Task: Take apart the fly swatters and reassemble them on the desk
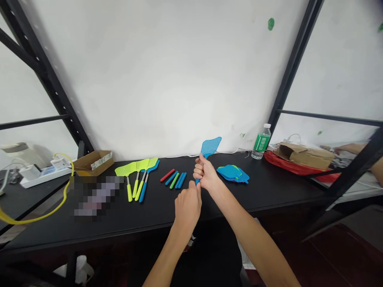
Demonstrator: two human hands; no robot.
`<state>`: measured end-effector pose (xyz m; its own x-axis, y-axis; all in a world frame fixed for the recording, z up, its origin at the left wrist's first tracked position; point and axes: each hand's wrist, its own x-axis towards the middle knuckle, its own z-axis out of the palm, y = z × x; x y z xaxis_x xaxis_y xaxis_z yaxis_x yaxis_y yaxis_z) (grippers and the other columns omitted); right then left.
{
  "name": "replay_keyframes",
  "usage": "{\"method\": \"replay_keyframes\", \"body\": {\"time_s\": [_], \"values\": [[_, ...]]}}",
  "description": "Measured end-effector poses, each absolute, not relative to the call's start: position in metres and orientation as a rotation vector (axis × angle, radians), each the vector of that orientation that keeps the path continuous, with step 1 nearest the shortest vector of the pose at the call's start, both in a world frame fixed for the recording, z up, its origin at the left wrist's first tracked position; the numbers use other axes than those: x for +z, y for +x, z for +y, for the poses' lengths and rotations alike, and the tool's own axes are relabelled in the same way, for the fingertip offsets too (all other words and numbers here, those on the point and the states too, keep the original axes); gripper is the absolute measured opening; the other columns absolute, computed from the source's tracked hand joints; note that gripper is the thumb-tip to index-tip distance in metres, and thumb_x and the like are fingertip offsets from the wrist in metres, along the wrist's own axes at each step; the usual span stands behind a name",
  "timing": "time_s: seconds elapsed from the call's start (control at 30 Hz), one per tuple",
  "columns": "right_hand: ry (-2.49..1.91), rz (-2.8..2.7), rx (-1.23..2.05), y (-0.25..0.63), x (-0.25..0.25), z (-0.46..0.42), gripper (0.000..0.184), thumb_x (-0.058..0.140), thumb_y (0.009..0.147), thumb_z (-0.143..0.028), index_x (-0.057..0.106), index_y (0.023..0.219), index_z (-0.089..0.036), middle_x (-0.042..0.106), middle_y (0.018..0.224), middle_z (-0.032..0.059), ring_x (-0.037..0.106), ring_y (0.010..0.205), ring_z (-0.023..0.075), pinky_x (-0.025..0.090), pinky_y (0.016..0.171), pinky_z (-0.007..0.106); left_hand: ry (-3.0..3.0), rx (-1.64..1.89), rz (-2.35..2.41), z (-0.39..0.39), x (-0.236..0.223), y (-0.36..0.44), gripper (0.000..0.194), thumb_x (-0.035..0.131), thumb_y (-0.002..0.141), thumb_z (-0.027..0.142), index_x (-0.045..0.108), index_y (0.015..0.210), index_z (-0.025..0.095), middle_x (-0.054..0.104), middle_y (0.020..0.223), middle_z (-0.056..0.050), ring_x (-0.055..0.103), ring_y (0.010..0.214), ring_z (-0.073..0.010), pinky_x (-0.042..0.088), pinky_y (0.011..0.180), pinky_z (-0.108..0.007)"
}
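Note:
Both of my hands are closed around one blue fly swatter (211, 146), raised above the front of the black table. My right hand (205, 172) grips it just below the mesh head. Lower down, my left hand (188, 202) is wrapped around the handle end, most of which its fingers hide. Left of my hands lie loose handle tubes, including a red one (167, 175), a green one (174, 180) and several blue ones (180, 180). To the right is a pile of loose swatter heads (231, 172), mostly blue with some green and red showing.
Several yellow-green and blue swatters (137, 179) with handles lie at the left on the black table (257, 195). Beyond them are a cardboard box (94, 162) and a yellow cable (64, 195). A water bottle (261, 142) stands back right. Another person's arm (350, 149) shows far right.

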<state>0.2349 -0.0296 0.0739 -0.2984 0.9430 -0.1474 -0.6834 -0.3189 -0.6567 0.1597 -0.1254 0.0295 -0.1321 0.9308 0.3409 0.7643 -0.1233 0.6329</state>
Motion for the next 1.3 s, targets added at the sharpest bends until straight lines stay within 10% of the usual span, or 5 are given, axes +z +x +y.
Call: {"method": "replay_keyframes", "body": {"time_s": [0.2,0.47,0.67,0.93,1.3], "values": [[-0.611,-0.557,1.584,0.295,0.079,0.001,0.043,0.052,0.094,-0.052,0.032,0.068,-0.023,0.008,0.046,-0.0125,0.005,0.038,0.0064,0.012,0.033,0.017,1.768,1.005,1.470,-0.133,0.015,0.144,0.052,0.018,0.098,0.056,0.052,0.078,0.022,0.048,0.054,-0.001,0.047,0.047,-0.0162,0.033,0.053,-0.027],[-0.697,-0.759,1.621,0.313,0.056,-0.007,0.024,0.055,0.092,-0.043,0.048,0.084,-0.021,0.035,0.051,-0.0092,0.019,0.038,0.0048,0.014,0.035,0.015,2.271,0.642,2.243,-0.079,0.021,0.142,0.046,0.038,0.093,0.013,0.046,0.138,0.011,0.059,0.117,-0.020,0.062,0.099,-0.0295,0.046,0.073,-0.033],[-0.688,-1.015,1.623,0.292,0.047,-0.022,0.036,0.066,0.082,-0.052,0.050,0.080,-0.020,0.031,0.050,-0.0107,0.020,0.038,0.0037,0.014,0.035,0.015,2.287,0.825,2.149,-0.063,0.016,0.136,0.045,0.059,0.088,0.027,0.057,0.130,0.012,0.056,0.122,-0.019,0.051,0.118,-0.0339,0.047,0.089,-0.040],[-0.374,-1.168,2.134,0.266,0.062,-0.057,0.030,0.053,0.092,-0.044,0.044,0.075,-0.021,0.021,0.045,-0.0117,0.009,0.039,0.0065,0.010,0.033,0.018,1.218,1.248,0.710,-0.068,0.038,0.125,0.042,0.054,0.083,0.050,0.069,0.103,0.016,0.069,0.110,-0.012,0.064,0.099,-0.0269,0.050,0.085,-0.039],[-0.793,-1.427,1.697,0.239,0.030,-0.078,0.037,0.049,0.089,-0.053,0.041,0.071,-0.022,0.023,0.046,-0.0127,0.013,0.036,0.0038,0.009,0.035,0.017,0.882,1.976,1.028,-0.047,0.055,0.102,0.042,0.054,0.084,0.056,0.061,0.078,0.015,0.068,0.066,-0.003,0.065,0.061,-0.0151,0.050,0.060,-0.026]]}}
